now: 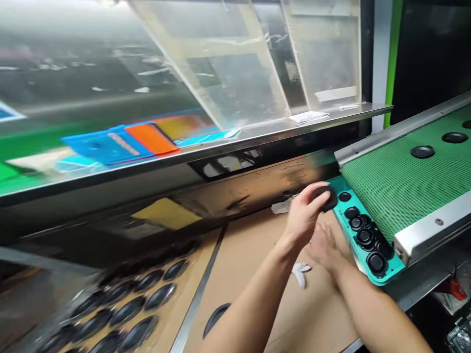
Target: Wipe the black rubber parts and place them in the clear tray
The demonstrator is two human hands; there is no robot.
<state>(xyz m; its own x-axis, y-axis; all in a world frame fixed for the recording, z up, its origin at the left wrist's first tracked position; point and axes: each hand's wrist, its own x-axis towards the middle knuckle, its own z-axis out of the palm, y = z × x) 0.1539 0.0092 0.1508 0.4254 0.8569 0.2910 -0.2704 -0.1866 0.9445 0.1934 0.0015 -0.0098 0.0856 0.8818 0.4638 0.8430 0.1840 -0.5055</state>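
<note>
My left hand (303, 211) is closed around a black disc-shaped part (326, 198), gripped between thumb and fingers just left of the turquoise tray (382, 280). Lower down and partly behind my left wrist, my right hand (323, 245) is over the cardboard (257, 245). Its fingers look stretched out, with nothing visible in them, though they are somewhat blurred. Several small black round parts (365, 237) lie in the tray, some overlapping. Another black disc (217, 317) rests on the cardboard, partly hidden by my left forearm.
A green conveyor belt (412, 181) with a few black discs (422, 151) rises to the right. Rows of black discs (127, 311) lie at lower left beyond a metal strip (200, 289). A metal shelf (257, 133) crosses above. A white scrap (300, 274) lies near my forearms.
</note>
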